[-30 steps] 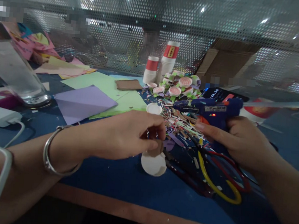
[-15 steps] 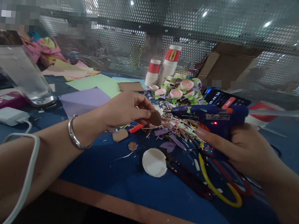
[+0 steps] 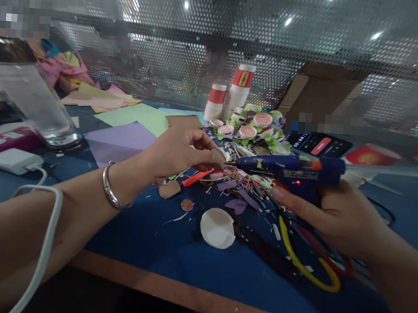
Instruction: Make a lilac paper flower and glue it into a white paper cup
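My left hand pinches a small brown paper piece above the blue table, held right at the nozzle of a blue glue gun. My right hand grips the gun's handle, with a finger stretched along the trigger and the red light on. A white paper disc lies on the table just below both hands. Two more brown cut-outs lie beside a red-handled tool, under my left hand.
Scissors with yellow and red handles lie under my right hand. Paper scraps, decorated cup bottoms, stacked paper cups, a phone, coloured sheets, a glass and a charger surround the work spot.
My left hand lifted the brown piece from beside the white disc and brought it up to the glue gun's nozzle. The gun tilted slightly toward it.
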`<state>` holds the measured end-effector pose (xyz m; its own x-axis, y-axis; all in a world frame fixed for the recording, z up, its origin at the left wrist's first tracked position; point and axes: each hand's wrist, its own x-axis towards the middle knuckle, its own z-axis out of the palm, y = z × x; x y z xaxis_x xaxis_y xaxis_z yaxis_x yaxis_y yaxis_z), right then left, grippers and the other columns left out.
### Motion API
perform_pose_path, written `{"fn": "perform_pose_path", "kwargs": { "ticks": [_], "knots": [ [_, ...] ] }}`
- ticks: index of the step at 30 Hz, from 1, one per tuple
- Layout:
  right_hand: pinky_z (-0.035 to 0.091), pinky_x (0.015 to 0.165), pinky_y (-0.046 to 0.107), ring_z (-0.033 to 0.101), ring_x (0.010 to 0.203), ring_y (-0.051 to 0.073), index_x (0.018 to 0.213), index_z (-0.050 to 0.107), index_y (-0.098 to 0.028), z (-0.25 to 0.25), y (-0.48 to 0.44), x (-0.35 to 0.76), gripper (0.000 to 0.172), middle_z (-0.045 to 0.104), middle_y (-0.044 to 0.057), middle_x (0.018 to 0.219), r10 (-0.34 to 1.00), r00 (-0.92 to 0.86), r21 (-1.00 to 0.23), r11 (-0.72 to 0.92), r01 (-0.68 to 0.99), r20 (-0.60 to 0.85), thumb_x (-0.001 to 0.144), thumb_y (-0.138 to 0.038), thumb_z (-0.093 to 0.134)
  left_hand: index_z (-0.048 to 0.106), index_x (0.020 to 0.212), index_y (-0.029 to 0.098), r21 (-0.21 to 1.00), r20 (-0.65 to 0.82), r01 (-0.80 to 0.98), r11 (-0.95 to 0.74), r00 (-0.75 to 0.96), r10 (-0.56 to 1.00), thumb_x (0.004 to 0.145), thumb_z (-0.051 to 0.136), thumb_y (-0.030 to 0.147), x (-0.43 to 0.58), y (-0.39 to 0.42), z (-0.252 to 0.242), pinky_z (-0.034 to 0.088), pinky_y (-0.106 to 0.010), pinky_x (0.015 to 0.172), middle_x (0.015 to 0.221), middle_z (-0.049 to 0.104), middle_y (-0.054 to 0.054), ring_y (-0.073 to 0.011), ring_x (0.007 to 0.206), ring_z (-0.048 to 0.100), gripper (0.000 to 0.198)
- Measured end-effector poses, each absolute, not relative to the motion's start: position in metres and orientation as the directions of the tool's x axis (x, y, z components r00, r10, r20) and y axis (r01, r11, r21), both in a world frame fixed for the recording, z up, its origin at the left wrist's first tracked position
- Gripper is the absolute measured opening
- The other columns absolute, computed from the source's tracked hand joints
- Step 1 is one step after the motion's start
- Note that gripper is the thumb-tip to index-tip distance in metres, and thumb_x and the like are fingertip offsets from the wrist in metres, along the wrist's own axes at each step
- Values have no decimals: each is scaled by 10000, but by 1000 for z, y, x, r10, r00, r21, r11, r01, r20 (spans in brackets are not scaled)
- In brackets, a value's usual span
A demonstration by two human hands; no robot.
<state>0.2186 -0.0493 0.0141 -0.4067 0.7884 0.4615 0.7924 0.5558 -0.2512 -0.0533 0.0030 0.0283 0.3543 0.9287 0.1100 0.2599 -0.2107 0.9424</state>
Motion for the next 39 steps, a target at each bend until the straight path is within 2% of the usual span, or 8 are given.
{"fn": "perform_pose_path", "kwargs": {
  "ticks": [7,18,29,31,35,37,39],
  "knots": [
    [610,582,386,764,732,291,862,776,-216,14,-52,217,393,809,63,851,823,-387,-244,511,824,417,942,-500,517,724,811,143,927,146,285,-242,319,936,744,779,193,-53,1,29,573,-262,679,798,766,-51,-134,701,694,100],
    [614,628,361,765,754,269,904,777,-210,14,-52,217,364,806,57,858,806,-408,-217,530,820,429,946,-460,515,719,817,148,900,192,315,-303,336,922,749,789,279,-54,3,26,569,-277,653,794,754,-64,-151,703,694,164],
    [585,565,357,747,663,266,777,758,-243,16,-53,215,362,792,36,755,823,-376,-240,503,830,425,916,-479,521,726,824,150,886,213,329,-326,336,918,756,780,261,-54,2,27,564,-265,647,804,761,-64,-149,703,698,141],
    [584,560,366,755,691,281,787,766,-231,15,-53,215,391,802,57,794,836,-363,-235,482,844,411,916,-504,518,726,817,147,892,206,321,-320,342,917,759,774,240,-54,2,27,572,-262,658,806,764,-61,-148,709,703,119],
    [614,642,387,769,787,293,883,790,-225,15,-52,214,389,816,63,899,833,-364,-257,492,832,416,924,-503,520,721,805,152,908,181,305,-287,333,925,769,781,254,-54,2,25,581,-254,662,784,764,-43,-143,705,713,124],
    [623,681,395,770,793,290,926,793,-232,15,-52,213,362,816,51,891,822,-369,-266,508,819,435,923,-485,533,712,809,154,927,157,278,-253,327,932,777,789,284,-53,2,23,590,-260,668,781,762,-45,-149,715,724,154],
    [621,647,382,768,763,289,907,794,-229,15,-53,212,351,814,51,863,816,-371,-265,515,815,443,921,-470,540,695,803,150,946,126,246,-210,320,939,774,805,299,-51,2,21,601,-271,674,764,756,-52,-158,715,733,188]
  ]
}}
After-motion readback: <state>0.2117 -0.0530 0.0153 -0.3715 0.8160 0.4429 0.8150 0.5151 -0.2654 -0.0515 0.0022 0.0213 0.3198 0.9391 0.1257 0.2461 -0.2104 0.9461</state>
